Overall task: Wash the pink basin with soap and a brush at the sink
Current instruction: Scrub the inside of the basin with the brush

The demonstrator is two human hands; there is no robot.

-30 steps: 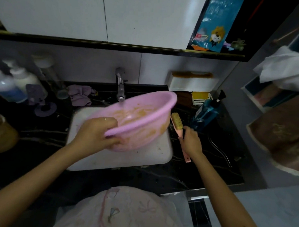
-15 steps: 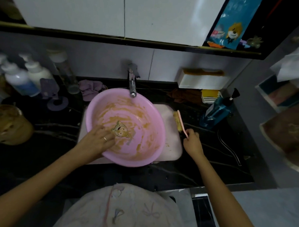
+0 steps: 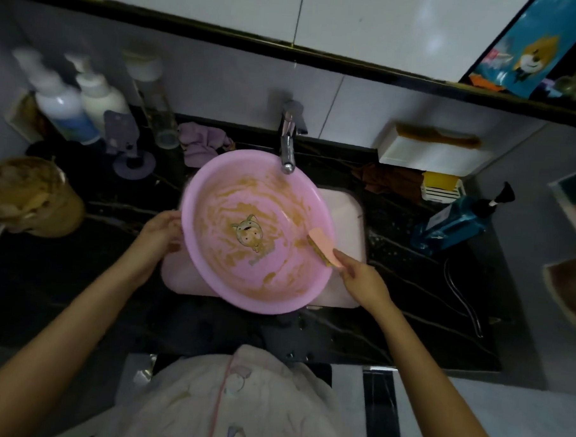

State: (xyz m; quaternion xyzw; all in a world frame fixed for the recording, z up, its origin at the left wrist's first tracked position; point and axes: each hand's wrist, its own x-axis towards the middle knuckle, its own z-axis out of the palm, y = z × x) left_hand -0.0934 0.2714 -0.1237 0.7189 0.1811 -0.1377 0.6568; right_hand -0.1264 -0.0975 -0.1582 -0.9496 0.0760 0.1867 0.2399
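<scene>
1. Over the white sink (image 3: pixel 349 214), the pink basin (image 3: pixel 277 284) sits open-side up under the tap (image 3: pixel 288 152), with the left hand (image 3: pixel 160 231) gripping its left rim.
2. Right hand (image 3: pixel 360 281) grasps the brush (image 3: pixel 321 249), bristles against the inner right wall.
3. Brown smears coat most of the inside. No suds or running water that I can make out in this dim view, so scrubbing looks barely begun and rinsing is yet to come.

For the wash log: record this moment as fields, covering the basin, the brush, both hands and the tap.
vessel: pink basin in the sink, inside smeared with brownish residue
tool: brush, bristles against the basin's right inner wall
left: left hand grips the basin's left rim
right: right hand holds the brush handle
tap: faucet above the far rim, no stream visible
nearby: blue pump bottle on the counter, right of the sink
</scene>
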